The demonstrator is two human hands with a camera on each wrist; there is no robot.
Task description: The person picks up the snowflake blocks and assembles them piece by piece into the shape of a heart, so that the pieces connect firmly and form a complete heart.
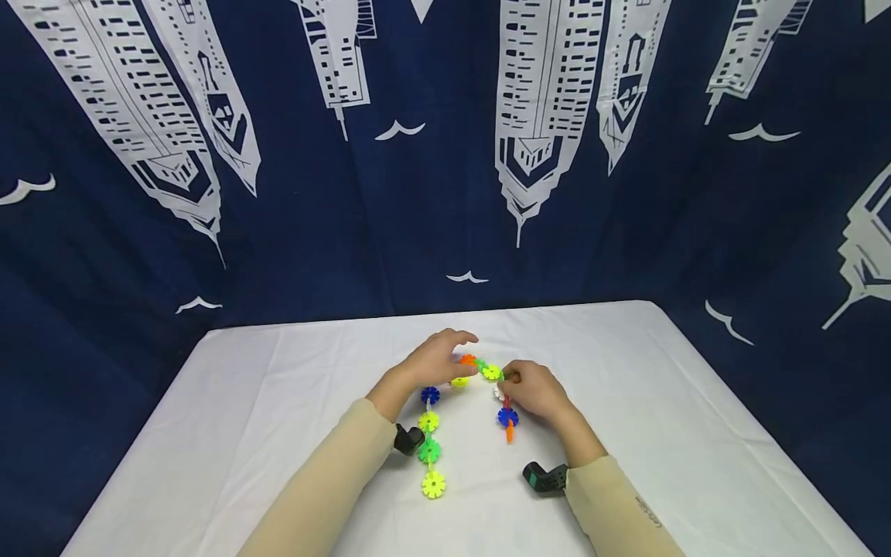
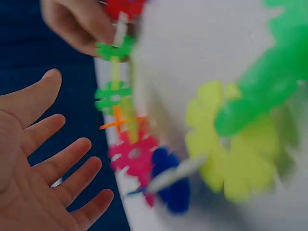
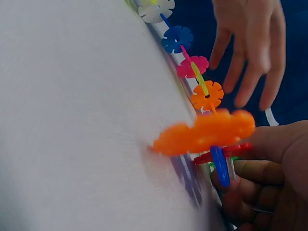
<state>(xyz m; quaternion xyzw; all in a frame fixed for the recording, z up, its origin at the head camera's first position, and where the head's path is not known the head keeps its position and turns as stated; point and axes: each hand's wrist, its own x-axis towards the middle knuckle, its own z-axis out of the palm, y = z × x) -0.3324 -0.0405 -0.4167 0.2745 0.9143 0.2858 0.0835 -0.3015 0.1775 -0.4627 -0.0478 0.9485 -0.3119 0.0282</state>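
A chain of slotted, flower-shaped plastic discs (image 1: pixel 429 450) in many colours arches over the white cloth. My right hand (image 1: pixel 534 387) pinches the chain near its right end, beside a white disc (image 1: pixel 498 393). From that grip hang a blue disc (image 1: pixel 507 417) and an orange disc (image 1: pixel 510 432); in the right wrist view the orange disc (image 3: pixel 204 132) looms close to the camera. My left hand (image 1: pixel 437 360) hovers at the top of the arch, near an orange disc (image 1: pixel 468 360). Its fingers (image 2: pixel 79 166) are spread, holding nothing, in the left wrist view.
The white-covered table (image 1: pixel 278 418) spreads around the chain. Behind it hangs a dark blue curtain (image 1: pixel 418 232) with white building prints. Black wrist cameras (image 1: pixel 546 478) sit low by both forearms, close to the cloth.
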